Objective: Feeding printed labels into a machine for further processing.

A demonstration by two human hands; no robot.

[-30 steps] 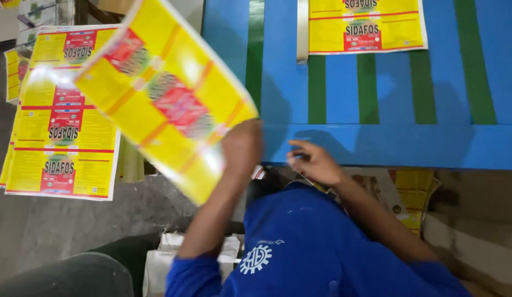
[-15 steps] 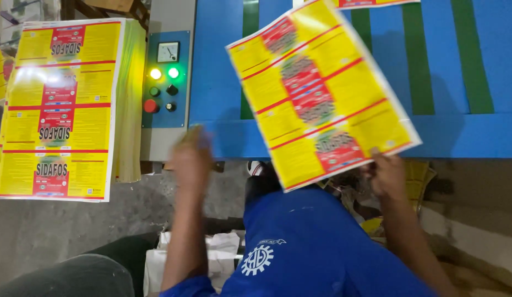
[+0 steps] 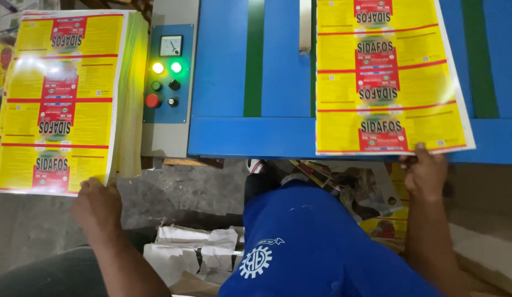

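Note:
A yellow and red printed label sheet [image 3: 385, 82] lies flat on the blue machine table [image 3: 228, 71]. My right hand [image 3: 425, 175] pinches its near edge at the right corner. My left hand [image 3: 96, 203] rests at the near right corner of a tall stack of the same yellow sheets [image 3: 58, 104] on the left, fingertips touching the top sheet's edge. I wear blue clothing with a white emblem.
A grey control panel [image 3: 167, 77] with a dial gauge, two lit lamps, a red button and knobs stands between the stack and the blue table. Green belts [image 3: 254, 60] run along the table. Crumpled white paper [image 3: 192, 250] and scrap sheets lie on the floor.
The sheet, held tilted in the air by both hands, now lies flat on the blue table. My left hand has let go and moved left to the stack's corner.

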